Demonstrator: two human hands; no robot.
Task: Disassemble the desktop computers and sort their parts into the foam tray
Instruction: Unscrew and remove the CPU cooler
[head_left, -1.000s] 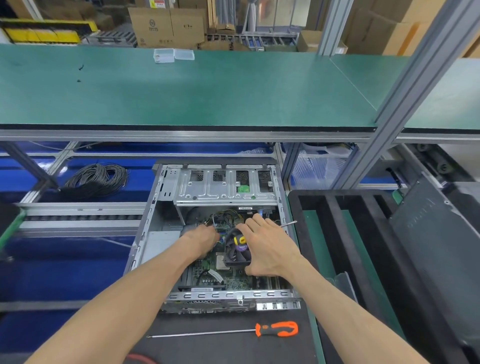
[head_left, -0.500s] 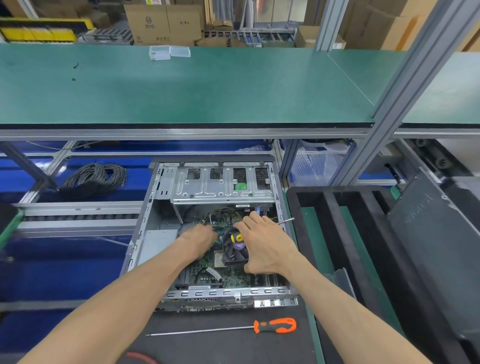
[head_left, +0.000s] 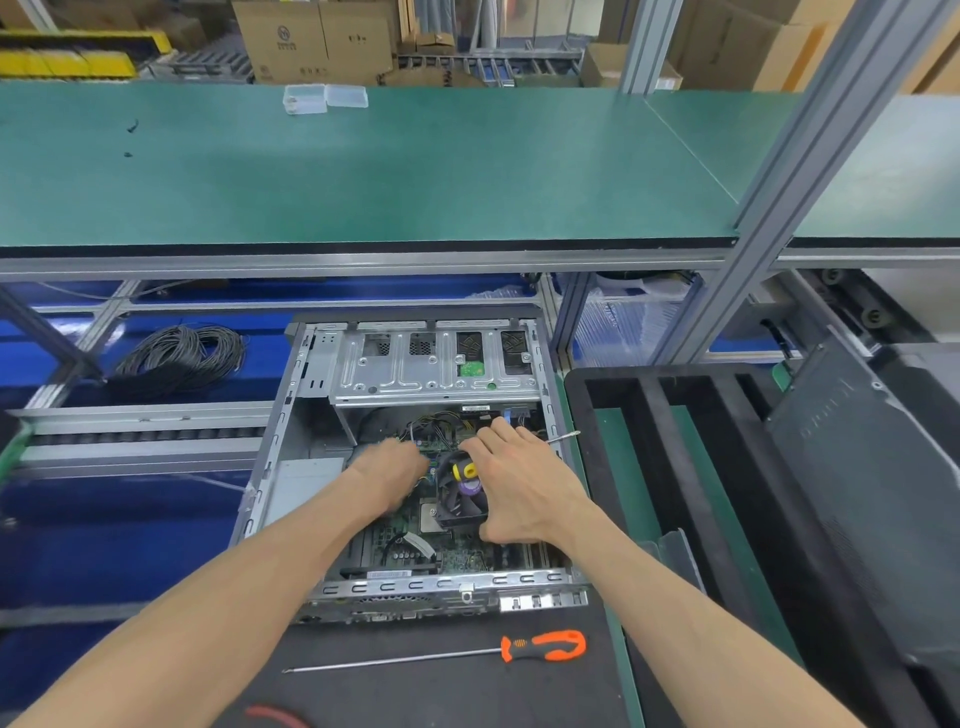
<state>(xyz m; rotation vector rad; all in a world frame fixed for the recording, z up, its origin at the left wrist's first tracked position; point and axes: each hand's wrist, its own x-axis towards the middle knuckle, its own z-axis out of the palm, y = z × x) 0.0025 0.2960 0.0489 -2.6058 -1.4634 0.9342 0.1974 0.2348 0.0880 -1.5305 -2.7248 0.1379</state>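
The open computer case (head_left: 415, 467) lies flat on the desk (head_left: 447, 691), and everything here is placed from it. Just right of the case sits the black foam tray (head_left: 649, 467), its slots not yet holding any part that can be made out. Inside the case, near its middle, the cooler fan (head_left: 460, 501) sits over the motherboard (head_left: 415, 551).

The right hand (head_left: 524, 488) wraps its grip around the fan's right side, thumb at the near edge, and a thin metal shaft shows past its knuckles. The left hand (head_left: 389, 467) reaches in beside the fan; its grip is hidden, so I cannot tell what it pinches.

Likely risks: lifting the fan while its cable or a fastener is attached could strain the motherboard, and a tilted pull could snag the wire bundle (head_left: 441, 423) at the far side. In front of the case, the orange screwdriver (head_left: 545, 646) could roll if nudged.
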